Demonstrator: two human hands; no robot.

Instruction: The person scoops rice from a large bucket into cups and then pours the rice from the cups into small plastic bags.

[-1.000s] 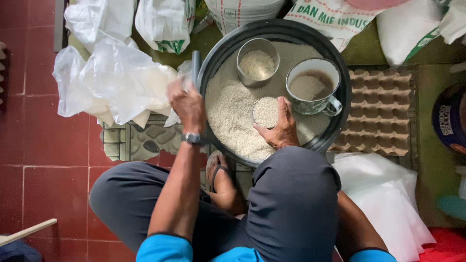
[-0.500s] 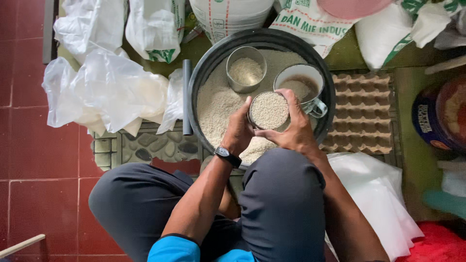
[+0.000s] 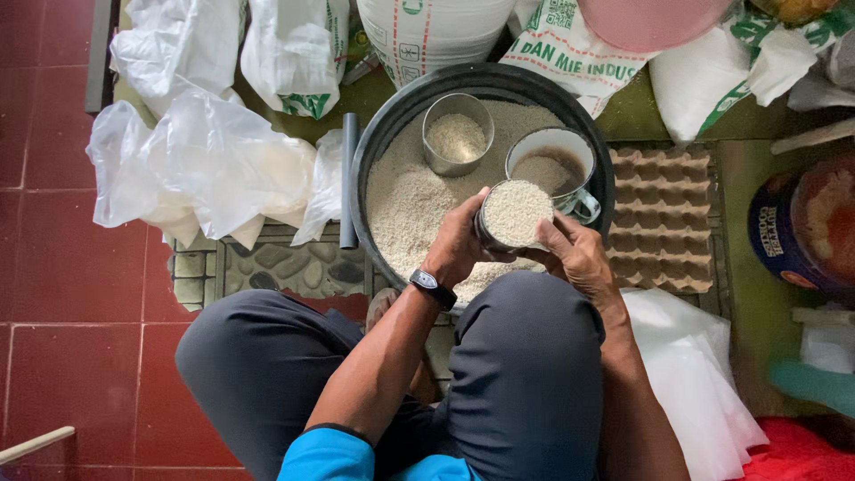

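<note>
Clear plastic bags lie far left of the rice basin. Over its near rim, the left hand and right hand both wrap a brimful measuring can; best kept level, since any tilt would likely spill grains.

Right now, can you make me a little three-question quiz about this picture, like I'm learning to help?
1. True or false: the small can held by both hands is full of white grains.
2. Which wrist wears the watch? A) left B) right C) neither
3. Fill in: beside the big black basin, on its right, lies a cardboard egg ____.

Key:
1. True; the left hand and right hand hold it over the basin.
2. A
3. tray
</note>
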